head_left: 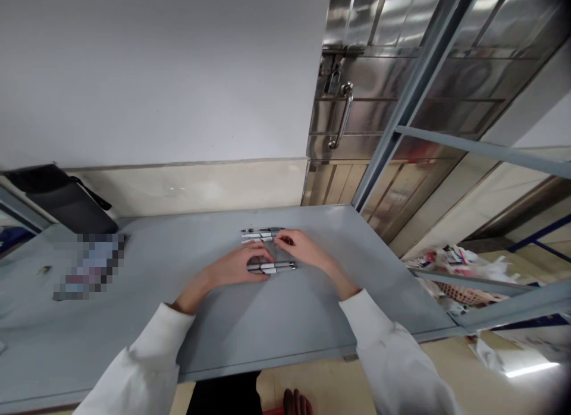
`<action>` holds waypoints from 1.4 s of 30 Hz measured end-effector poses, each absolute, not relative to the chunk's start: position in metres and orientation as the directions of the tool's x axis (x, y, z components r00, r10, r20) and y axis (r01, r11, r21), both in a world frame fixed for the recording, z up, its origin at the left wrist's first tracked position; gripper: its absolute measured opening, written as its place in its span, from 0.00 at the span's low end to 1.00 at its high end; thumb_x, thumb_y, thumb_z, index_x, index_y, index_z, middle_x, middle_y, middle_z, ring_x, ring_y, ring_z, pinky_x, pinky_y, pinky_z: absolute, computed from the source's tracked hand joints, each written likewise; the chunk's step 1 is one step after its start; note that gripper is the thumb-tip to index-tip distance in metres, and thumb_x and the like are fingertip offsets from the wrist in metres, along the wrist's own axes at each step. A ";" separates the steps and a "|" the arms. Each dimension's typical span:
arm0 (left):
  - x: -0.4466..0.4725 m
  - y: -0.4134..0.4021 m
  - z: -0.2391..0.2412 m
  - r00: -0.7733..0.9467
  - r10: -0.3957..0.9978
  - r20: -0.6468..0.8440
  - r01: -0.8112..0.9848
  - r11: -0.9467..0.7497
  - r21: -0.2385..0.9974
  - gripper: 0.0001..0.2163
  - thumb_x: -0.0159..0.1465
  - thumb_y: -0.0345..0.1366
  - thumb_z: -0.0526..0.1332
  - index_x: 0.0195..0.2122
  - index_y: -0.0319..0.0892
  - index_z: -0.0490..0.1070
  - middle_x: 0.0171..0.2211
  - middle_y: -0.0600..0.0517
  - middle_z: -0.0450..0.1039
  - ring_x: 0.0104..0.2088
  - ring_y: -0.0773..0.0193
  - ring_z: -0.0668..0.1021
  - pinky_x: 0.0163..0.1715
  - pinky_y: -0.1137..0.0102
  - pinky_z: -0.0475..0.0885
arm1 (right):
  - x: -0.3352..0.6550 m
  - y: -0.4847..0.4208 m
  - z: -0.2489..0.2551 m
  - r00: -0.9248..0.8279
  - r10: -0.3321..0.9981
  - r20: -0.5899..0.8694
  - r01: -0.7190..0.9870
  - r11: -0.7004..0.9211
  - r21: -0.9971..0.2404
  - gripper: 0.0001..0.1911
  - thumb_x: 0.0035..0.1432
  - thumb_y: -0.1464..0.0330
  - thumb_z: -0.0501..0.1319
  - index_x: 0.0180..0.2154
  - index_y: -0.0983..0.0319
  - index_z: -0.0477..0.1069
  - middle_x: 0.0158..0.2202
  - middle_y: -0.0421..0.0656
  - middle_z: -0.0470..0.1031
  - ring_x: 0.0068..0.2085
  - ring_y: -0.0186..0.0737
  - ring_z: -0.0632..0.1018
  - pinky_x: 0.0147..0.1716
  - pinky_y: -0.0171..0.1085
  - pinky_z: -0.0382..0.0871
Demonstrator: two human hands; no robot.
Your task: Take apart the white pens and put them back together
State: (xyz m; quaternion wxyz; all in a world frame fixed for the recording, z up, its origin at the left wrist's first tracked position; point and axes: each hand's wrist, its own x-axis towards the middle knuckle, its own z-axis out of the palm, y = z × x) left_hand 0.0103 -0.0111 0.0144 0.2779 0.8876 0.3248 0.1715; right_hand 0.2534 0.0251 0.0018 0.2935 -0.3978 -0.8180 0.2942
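On the grey table lie several slim pens in two groups. The nearer pair of pens (281,267) has dark and white barrels with shiny ends pointing right. My left hand (238,264) curves around their left part, thumb on the near side and fingers on the far side. Farther back, a white pen (256,239) lies beside dark pens (261,230), roughly parallel. My right hand (301,247) is at the right end of this group, its fingers curled together at the white pen's tip. The fingertips partly hide the pen ends.
A black case (62,195) with a strap leans on the wall at the table's back left. Near it lies a pixelated flat object (91,269). A grey metal post (401,118) rises beyond the right edge. Past it is a basket (464,293) amid clutter.
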 end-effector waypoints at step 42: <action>0.016 0.010 0.002 0.583 0.733 0.350 0.735 -0.660 0.156 0.15 0.79 0.36 0.44 0.57 0.45 0.68 0.50 0.47 0.74 0.52 0.55 0.74 0.56 0.57 0.69 | 0.247 0.018 -0.013 -0.467 0.772 0.431 0.676 0.626 -0.389 0.12 0.76 0.68 0.49 0.46 0.60 0.71 0.44 0.47 0.78 0.48 0.47 0.76 0.50 0.45 0.68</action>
